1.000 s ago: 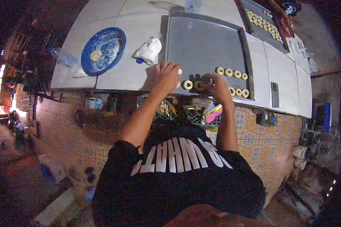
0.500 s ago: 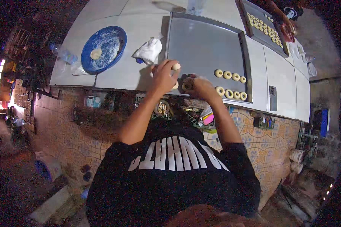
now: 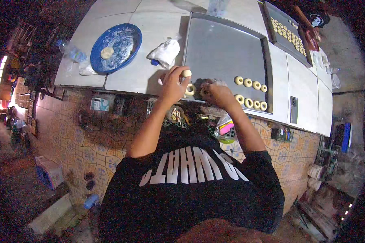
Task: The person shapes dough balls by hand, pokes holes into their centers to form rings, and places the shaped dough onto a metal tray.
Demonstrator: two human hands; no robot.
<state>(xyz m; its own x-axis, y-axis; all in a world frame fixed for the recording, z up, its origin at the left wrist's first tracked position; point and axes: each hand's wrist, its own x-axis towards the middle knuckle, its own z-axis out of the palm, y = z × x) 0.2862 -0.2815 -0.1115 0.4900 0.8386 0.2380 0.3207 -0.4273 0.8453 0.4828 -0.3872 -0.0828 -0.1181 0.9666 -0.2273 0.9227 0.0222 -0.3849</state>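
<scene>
My left hand [image 3: 173, 86] is closed on a small pale dough ball [image 3: 186, 73], pinched at its fingertips over the near left corner of a large metal baking tray [image 3: 227, 44]. Just below those fingers a dough ring [image 3: 190, 90] lies on the tray. Beside it, my right hand [image 3: 220, 94] is low over the tray's near edge, fingers curled down in shadow; what they grip cannot be made out. To its right two short rows of dough rings [image 3: 247, 82] rest on the tray.
A blue round basin [image 3: 96, 60] with flour and a dough lump [image 3: 107, 52] stands left. A white bag [image 3: 168, 53] lies between basin and tray. A phone [image 3: 294, 110] is on the right. Far right, a second tray [image 3: 278, 40] holds many rings, near another person's arm [image 3: 306, 22].
The view has shifted slightly, moving the table to the right in the picture. The dough ring under my left hand shows more fully. My left hand keeps the dough ball.
</scene>
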